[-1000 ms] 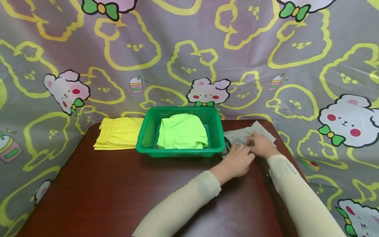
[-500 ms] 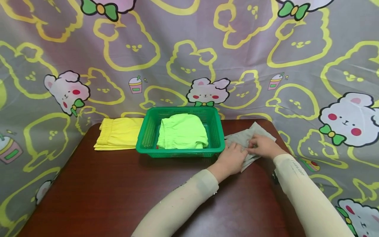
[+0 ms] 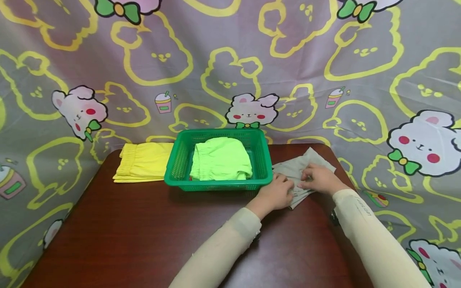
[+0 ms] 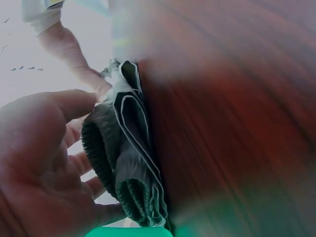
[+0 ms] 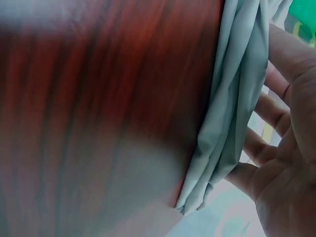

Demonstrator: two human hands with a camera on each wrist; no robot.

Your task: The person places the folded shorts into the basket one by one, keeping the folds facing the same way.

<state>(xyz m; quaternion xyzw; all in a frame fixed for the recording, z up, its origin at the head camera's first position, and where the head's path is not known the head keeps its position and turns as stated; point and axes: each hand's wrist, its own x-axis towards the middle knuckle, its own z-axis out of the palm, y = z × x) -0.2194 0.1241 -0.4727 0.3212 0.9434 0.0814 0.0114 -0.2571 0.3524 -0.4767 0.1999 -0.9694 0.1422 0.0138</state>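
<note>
The gray garment (image 3: 293, 167) lies on the table (image 3: 144, 232) at its back right corner, folded over on itself, with one pointed end towards the right edge.

Both hands are on it. The left hand (image 3: 275, 192) touches the end nearest the middle of the table; its thumb stands apart from the spread, slightly bent fingers. The right hand (image 3: 320, 179) touches the end nearer the right edge, fingers loosely extended and fanned. Neither hand has a closed hold on the cloth.

The head view gives only the top of the garment. The left wrist view shows its end: a gathered elastic edge (image 4: 96, 163) and several folds stacked against the wood. The right wrist view shows the opposite side, with long soft pleats and the right fingertips spread along them, which the head view largely hides.

Just left of the gray garment, midway along the table's back edge, sits a green basket (image 3: 217, 183); whether the two touch I cannot tell. In it lies a folded lime garment (image 3: 221, 160), with a bit of something red at its front left, too small to tell. At the table's back left corner lies a folded yellow garment (image 3: 145, 160), its right end passing out of sight behind the basket.

Counted, there are three garments, one basket, two hands and two cream sleeves (image 3: 223, 244). Behind the table hangs one gray printed drape (image 3: 223, 28).
</note>
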